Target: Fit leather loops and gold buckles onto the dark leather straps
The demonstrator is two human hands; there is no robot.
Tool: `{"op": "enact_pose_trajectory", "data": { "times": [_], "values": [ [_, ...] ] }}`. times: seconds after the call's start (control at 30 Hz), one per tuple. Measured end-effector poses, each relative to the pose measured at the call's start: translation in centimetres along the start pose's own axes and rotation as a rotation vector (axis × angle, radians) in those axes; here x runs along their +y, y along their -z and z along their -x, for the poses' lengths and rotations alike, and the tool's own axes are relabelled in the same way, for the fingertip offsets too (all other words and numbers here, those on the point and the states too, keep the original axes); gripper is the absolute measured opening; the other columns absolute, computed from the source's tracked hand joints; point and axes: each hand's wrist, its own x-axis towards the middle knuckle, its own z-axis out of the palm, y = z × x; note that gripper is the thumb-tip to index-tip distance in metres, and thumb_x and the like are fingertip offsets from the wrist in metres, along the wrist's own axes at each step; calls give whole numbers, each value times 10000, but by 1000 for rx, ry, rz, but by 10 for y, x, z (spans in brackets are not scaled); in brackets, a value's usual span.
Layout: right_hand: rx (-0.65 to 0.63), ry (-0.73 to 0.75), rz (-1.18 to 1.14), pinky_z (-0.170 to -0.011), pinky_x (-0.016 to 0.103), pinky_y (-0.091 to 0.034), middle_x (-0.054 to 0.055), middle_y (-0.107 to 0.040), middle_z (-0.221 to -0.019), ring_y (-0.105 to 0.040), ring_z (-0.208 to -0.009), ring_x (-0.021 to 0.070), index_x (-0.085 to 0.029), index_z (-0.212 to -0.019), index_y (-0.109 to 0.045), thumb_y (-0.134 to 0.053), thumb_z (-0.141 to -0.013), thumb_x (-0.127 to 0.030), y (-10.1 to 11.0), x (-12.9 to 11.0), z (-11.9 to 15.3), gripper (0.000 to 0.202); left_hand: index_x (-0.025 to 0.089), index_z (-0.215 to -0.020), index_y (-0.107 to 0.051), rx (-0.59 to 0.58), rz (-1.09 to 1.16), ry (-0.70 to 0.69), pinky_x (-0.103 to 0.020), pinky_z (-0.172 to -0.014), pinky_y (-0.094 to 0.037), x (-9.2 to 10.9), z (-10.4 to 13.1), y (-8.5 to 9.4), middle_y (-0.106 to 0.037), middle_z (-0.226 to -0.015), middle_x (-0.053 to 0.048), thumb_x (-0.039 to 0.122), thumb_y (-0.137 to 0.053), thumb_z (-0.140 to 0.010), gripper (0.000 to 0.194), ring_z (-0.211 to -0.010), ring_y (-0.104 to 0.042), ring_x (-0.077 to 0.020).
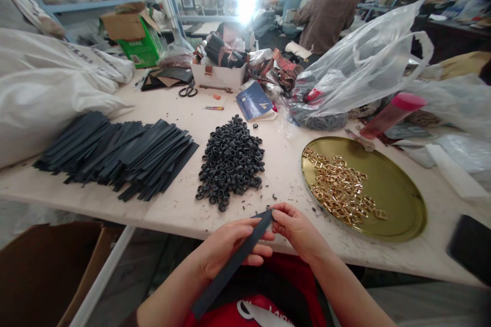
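Observation:
A long dark strip [233, 267] slants across my lap at the table's front edge. My left hand [240, 242] holds it along its length, the strip lying over the palm and fingers. At its upper end my right hand [286, 219] pinches the tip between thumb and fingers. Just beyond my hands stands a heap of small black loops [232, 156]. Many similar dark strips [123, 150] lie stacked on the left. To the right, a round gold tray [391, 189] holds a pile of gold buckles [337, 189].
Scissors [187, 91], a blue booklet [255, 101] and a filled white box [218, 76] are at the back. A plastic bag [356, 71] and a pink-lidded bottle [391, 115] stand back right. A black phone [471, 245] lies far right; two people are beyond the table.

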Motion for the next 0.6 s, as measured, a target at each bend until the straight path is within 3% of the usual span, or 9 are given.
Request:
{"op": "enact_pose_trajectory", "data": {
  "times": [0.17,0.3,0.43,0.6],
  "values": [
    [-38,-10,87,-554,229,-409,-24,-599,-648,-530,-547,95,-169,-769,-576,-669,-665,-311,1,3,-1,199,123,-1031,-556,-26,-100,31,-145,-460,-458,-11,-7,6,-667,-899,-120,224,-512,-733,318,-543,-603,-85],
    [-52,6,189,-584,255,-413,-23,-592,-665,-514,-559,97,-172,-793,-599,-666,-661,-360,3,1,-2,239,133,-1005,-531,-24,-216,47,-133,-367,-368,-17,-11,9,-651,-711,-44,218,-450,-745,285,-400,-503,-52],
    [-92,79,390,-568,262,-395,-27,-579,-624,-493,-548,105,-172,-781,-614,-683,-632,-385,2,-3,0,269,143,-963,-516,-26,-525,-2,-137,-328,-277,-12,-10,5,-567,-569,27,191,-359,-777,248,-328,-397,-39],
    [-133,79,345,-580,255,-383,-33,-573,-647,-484,-539,92,-174,-777,-599,-677,-655,-353,3,-6,1,231,157,-1040,-495,12,-861,-98,-171,-392,-326,-1,-6,1,-527,-579,38,258,-308,-835,296,-382,-419,-65]
  ]
}}
